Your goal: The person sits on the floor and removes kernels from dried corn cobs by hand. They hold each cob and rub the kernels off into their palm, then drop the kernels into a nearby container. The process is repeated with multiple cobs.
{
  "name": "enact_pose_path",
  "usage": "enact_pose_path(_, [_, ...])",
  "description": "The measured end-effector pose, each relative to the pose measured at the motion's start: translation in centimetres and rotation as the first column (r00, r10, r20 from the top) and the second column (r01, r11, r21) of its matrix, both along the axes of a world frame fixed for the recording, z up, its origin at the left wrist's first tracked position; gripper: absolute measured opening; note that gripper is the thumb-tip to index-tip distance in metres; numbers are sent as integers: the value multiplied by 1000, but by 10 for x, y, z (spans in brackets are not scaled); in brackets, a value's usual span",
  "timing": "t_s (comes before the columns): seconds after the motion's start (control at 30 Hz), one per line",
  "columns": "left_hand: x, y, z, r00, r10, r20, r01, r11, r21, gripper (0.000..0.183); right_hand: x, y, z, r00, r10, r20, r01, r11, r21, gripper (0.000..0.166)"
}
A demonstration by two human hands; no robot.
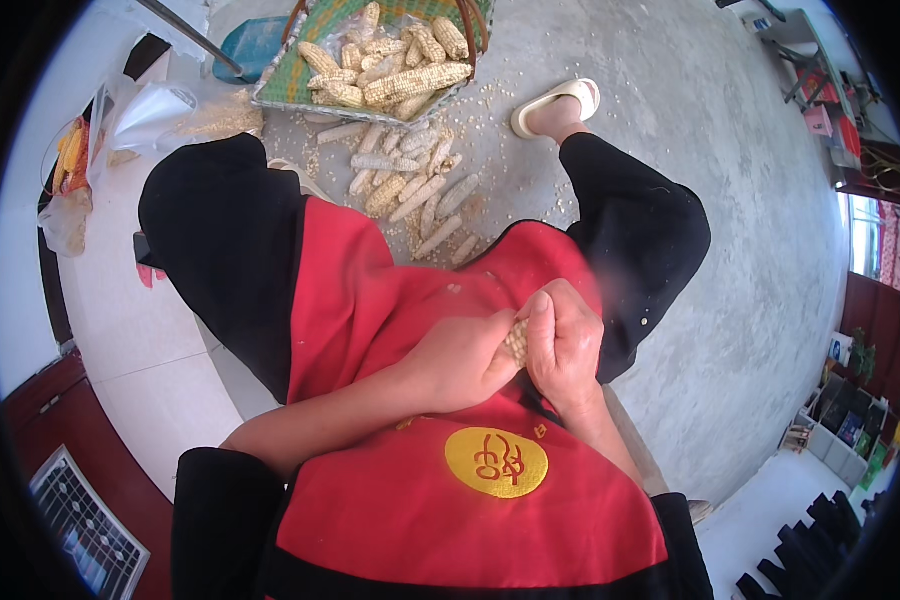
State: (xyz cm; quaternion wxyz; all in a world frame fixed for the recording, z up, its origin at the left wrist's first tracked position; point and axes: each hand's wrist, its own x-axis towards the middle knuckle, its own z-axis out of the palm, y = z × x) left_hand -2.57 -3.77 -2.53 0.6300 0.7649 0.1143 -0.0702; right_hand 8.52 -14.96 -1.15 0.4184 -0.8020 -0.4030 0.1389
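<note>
Over my lap, both hands are closed around one corn cob (519, 345) with pale yellow kernels. My left hand (461, 360) wraps it from the left side. My right hand (565, 341) grips it from the right, its thumb pointing up. Most of the cob is hidden by my fingers. Beneath the hands a red apron (360, 300) covers my lap, with a few loose bits on it. On the floor past my knees lies a pile of corn cobs (420, 176), many of them stripped. Beyond it, a green woven basket (289, 82) holds several cobs with kernels on.
Loose kernels (487, 105) are scattered over the concrete floor (742, 315). Left of the basket sits a clear plastic bag (221, 120) of kernels, near a teal dustpan (251, 45). A dark phone-like object (147, 251) lies beside my left knee. Shelves and boxes (840, 435) line the right.
</note>
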Motion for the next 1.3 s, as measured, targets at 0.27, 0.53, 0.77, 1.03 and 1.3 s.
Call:
enact_pose_path(0.27, [-5, -4, -10, 994, 99, 49, -93, 990, -110, 25, -1, 1, 1, 994, -37, -99, 41, 998, 43, 23])
enact_pose_path(0.53, [-1, 15, -6, 1000, -14, 1, 13, 911, -411, 28, 2, 1, 2, 994, -28, -101, 33, 998, 48, 21])
enact_pose_path(0.77, [3, 14, 3, 1000, 0, 16, 6, 914, -406, 27, 3, 3, 6, 999, 29, 17, -29, 999, 15, 18])
enact_pose_path(1.03, [2, 12, 2, 999, -21, 43, 33, 957, -288, 31, 3, 3, 6, 998, 31, 50, -30, 999, -15, 18])
enact_pose_path(1.3, [2, 13, 5, 999, 40, 22, -29, 927, -375, 21, 2, 3, 8, 996, 45, 73, -43, 999, -25, 18])
